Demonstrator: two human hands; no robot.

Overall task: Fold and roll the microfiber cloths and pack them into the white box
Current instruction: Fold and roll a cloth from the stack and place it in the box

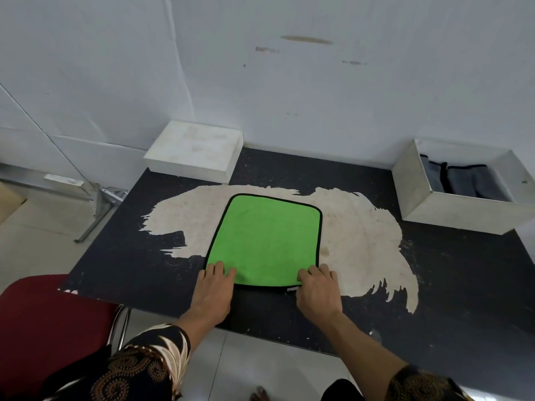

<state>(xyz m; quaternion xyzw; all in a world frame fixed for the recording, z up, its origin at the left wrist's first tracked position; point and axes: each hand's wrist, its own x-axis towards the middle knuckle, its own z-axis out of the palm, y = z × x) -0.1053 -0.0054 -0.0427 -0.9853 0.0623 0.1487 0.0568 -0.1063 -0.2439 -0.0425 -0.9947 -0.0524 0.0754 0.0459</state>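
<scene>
A green microfiber cloth [267,238] with a black hem lies flat on the worn black table [434,285], folded into a rectangle. My left hand [214,287] rests on its near left corner with the fingers spread flat. At the near right corner my right hand [318,290] has its fingers bent over the cloth's edge, beside a small white tag. The open white box [451,209] stands at the table's far right and holds rolled grey cloths [463,178] with black hems.
A white lid or closed box [197,151] sits at the table's back left against the wall. A red chair [43,328] stands left of the table's near edge. The table's middle has a large pale worn patch.
</scene>
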